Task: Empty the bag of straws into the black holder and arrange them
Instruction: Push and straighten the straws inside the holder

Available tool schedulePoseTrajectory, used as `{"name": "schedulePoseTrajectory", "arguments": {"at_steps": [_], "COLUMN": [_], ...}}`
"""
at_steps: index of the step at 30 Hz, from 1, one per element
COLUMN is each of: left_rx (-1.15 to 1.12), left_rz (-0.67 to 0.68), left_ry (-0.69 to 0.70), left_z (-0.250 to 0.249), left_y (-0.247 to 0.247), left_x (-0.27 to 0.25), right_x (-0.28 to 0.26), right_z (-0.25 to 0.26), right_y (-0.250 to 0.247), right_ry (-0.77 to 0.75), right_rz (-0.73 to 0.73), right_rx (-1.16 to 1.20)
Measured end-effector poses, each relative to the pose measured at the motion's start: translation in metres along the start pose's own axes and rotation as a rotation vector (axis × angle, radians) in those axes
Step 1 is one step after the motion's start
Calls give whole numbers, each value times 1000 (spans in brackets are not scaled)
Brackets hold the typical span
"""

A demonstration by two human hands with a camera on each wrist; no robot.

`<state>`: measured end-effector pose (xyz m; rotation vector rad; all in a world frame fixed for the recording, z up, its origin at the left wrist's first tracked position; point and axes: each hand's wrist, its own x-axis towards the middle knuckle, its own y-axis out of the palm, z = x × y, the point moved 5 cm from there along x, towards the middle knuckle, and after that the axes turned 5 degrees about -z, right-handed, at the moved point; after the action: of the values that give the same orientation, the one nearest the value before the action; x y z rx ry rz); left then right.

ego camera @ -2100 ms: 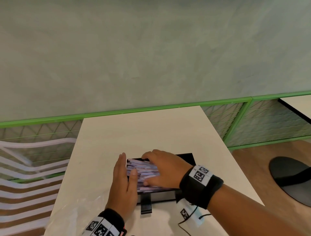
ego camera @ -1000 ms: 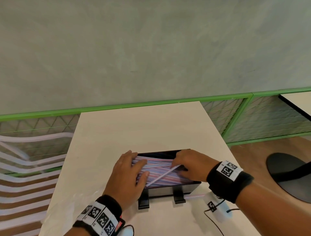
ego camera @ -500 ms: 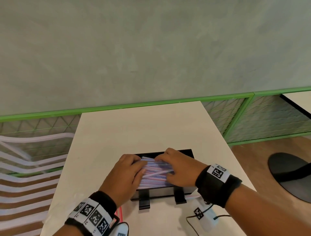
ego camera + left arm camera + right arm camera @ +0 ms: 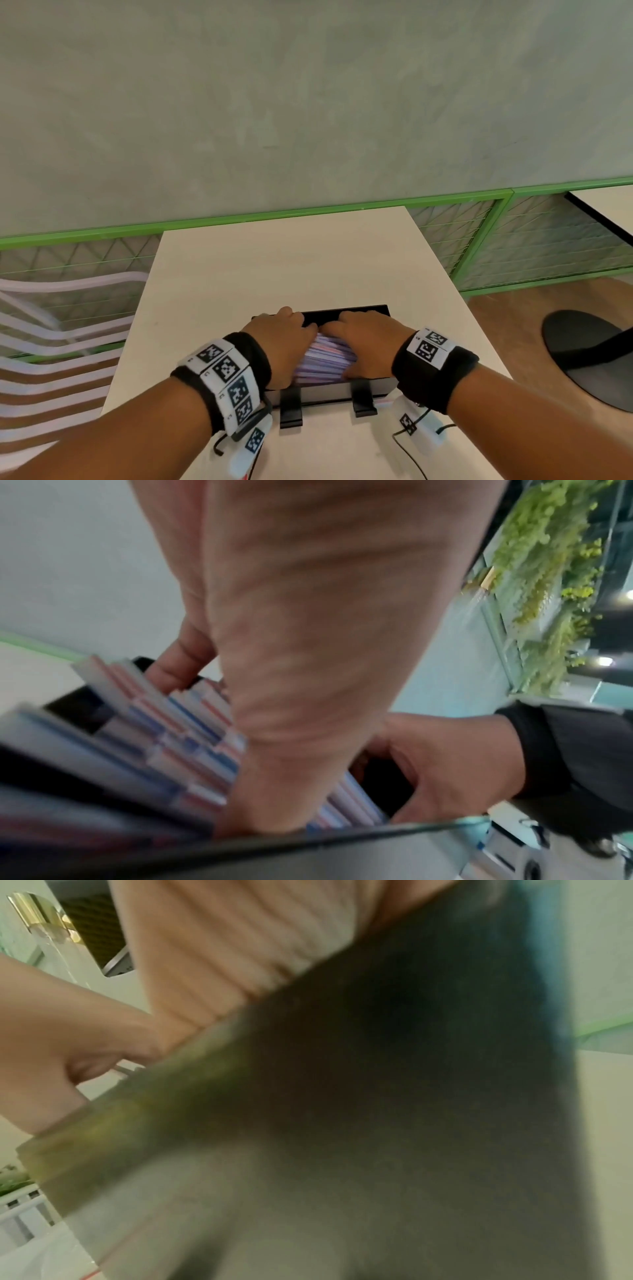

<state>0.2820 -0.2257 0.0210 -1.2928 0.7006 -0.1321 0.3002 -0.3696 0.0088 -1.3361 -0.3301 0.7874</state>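
1. Both hands have closed in toward the middle of the pile since a second ago; the straw that lay slanted across it is no longer seen.
2. Left hand [image 4: 279,346]: fingers curled over the left end of the straws [image 4: 325,359], gripping them.
3. Right hand [image 4: 364,342]: fingers laid over the right end, thumb tucked at the near side, gripping the bundle.
4. Straws lie lengthwise inside the holder [image 4: 356,311], on the desk [image 4: 274,260].
5. Judged step: arranging; emptying appears done.
6. Next move calls for squaring the ends evenly and pressing the pile flat, gently, as straws slide easily.
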Motion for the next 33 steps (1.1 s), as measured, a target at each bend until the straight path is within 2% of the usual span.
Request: {"name": "schedulePoseTrajectory", "arguments": {"at_steps": [4, 12, 16, 20, 28, 30, 33], "left_rx": [14, -169, -280, -362, -247, -245, -254], "left_rz": [6, -209, -260, -286, -323, -323, -317], "left_ry": [-29, -54, -63, -63, -50, -60, -60], "left_z": [-4, 13, 18, 15, 14, 14, 13], "left_y": [3, -2, -3, 4, 9, 10, 12], "left_x": [6, -11, -19, -16, -16, -17, -17], "right_x": [-1, -7, -12, -13, -14, -29, -73], "right_z": [-4, -9, -11, -12, -14, -19, -40], "right_y": [1, -2, -5, -6, -3, -12, -26], "right_ry": [19, -11, -12, -51, -28, -2, 92], "right_rz": [-18, -114, -201, -198, -193, -291, -690], "right_rx": [28, 118, 51, -17, 127, 229, 390]}}
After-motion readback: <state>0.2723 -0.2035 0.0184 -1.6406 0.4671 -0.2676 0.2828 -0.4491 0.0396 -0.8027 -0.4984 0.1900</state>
